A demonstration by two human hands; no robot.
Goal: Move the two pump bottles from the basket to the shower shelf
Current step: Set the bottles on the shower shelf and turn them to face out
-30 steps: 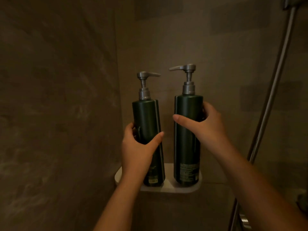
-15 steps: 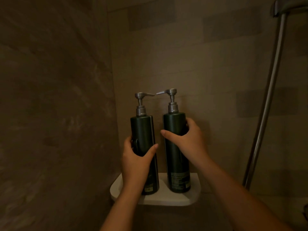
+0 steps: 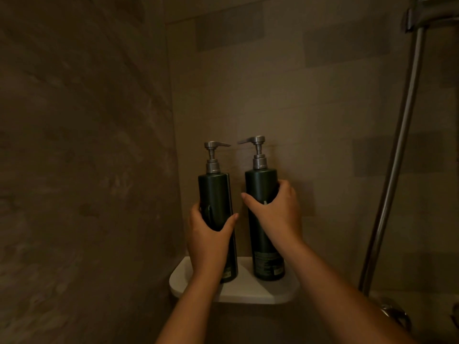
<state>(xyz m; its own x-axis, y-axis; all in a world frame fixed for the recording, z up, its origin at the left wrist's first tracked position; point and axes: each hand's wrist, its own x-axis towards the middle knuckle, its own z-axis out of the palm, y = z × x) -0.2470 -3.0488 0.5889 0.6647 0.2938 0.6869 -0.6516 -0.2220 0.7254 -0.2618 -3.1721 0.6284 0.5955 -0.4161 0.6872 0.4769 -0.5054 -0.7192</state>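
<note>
Two dark green pump bottles with grey pump heads stand upright on a small white shower shelf (image 3: 263,291) in the tiled corner. My left hand (image 3: 207,237) wraps the left pump bottle (image 3: 213,192) around its lower half. My right hand (image 3: 275,214) grips the right pump bottle (image 3: 260,182) at mid-height. The two spouts point toward each other. Both bottle bases rest on the shelf. The basket is out of view.
A chrome shower riser pipe (image 3: 397,157) runs down the right side, with a bracket (image 3: 422,16) at the top and a chrome valve (image 3: 395,314) at the bottom right. Dim brown tiled walls meet in the corner behind the shelf.
The view has pulled back and tilted, so bottles and shelf appear lower and smaller. Both hands keep their grip on the bottles, which stay upright on the shelf.
</note>
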